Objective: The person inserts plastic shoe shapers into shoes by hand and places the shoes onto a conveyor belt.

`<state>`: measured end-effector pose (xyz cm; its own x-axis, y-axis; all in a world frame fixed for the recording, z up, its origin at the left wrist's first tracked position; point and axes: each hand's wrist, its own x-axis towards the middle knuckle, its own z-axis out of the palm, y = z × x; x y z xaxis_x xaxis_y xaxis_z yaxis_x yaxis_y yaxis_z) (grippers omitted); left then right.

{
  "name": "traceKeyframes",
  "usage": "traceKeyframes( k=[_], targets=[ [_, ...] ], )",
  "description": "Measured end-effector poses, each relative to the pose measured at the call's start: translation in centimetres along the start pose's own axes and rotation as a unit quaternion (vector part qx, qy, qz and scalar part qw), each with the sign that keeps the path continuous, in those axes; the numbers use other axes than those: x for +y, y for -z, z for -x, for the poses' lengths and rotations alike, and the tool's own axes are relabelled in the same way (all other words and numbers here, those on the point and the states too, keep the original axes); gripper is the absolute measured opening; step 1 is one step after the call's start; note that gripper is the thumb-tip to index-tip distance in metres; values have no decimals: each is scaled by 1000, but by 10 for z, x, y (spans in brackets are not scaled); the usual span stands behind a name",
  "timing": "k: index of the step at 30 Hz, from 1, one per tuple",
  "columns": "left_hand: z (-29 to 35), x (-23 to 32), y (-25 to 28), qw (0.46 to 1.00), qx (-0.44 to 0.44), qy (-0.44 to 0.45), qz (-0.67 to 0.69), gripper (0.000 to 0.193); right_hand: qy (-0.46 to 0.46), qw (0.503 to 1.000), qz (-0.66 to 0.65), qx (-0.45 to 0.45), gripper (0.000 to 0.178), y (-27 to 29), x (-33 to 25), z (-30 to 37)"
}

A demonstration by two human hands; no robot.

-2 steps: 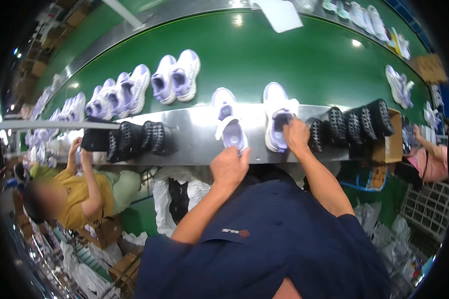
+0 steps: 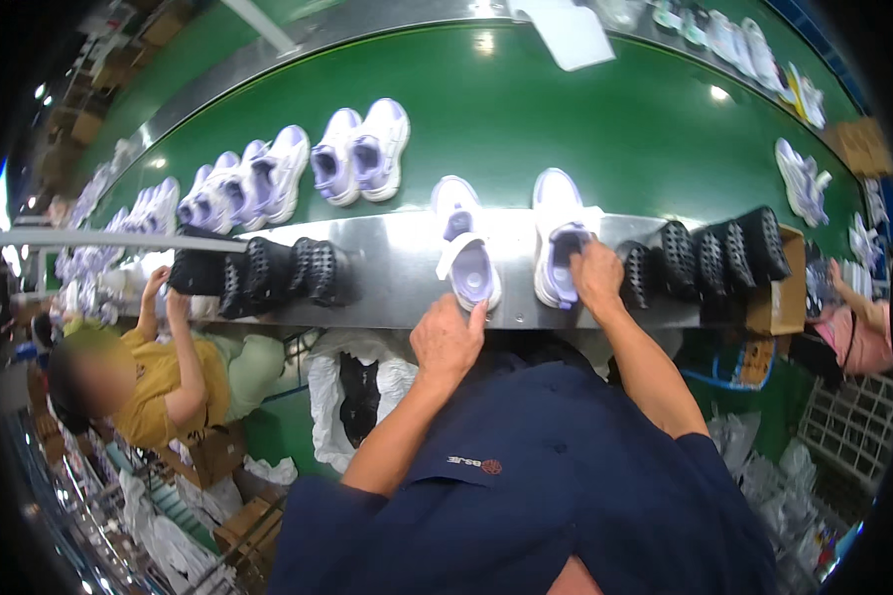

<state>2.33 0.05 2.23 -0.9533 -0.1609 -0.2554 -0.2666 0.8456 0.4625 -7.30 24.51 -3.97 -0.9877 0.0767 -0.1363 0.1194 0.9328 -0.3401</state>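
Left hand (image 2: 446,342) rests at the near edge of the steel shelf (image 2: 387,283), thumb and fingers pinching the heel of a white-and-lavender shoe (image 2: 466,258) that lies across the shelf, toe toward the green conveyor belt (image 2: 566,129). Right hand (image 2: 597,276) presses down into the opening of a 2nd matching shoe (image 2: 558,233) just beside the 1st; fingers curled over its collar, gripping it. Black perforated insoles stand in rows at right (image 2: 709,253) and left (image 2: 268,273). 2 more shoe pairs (image 2: 357,154) sit on the belt. Another person in a yellow shirt (image 2: 159,382) works at left.
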Motion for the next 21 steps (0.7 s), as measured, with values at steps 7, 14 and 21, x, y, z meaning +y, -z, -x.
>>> traceKeyframes(
  k=[7, 14, 21],
  targets=[
    [-70, -9, -47, 932, -39, -24, 360, 78, 67, 998, 2, 11, 37, -7, -24, 7],
    [-58, -78, 28, 977, 62, 28, 201, 52, -6, 993, -2, -117, 63, 62, -38, 31],
    [-28, -235, 168, 865, 427, 176, -195, 36, -27, 949, -280, -145, 22, 83, -85, 56]
  ],
)
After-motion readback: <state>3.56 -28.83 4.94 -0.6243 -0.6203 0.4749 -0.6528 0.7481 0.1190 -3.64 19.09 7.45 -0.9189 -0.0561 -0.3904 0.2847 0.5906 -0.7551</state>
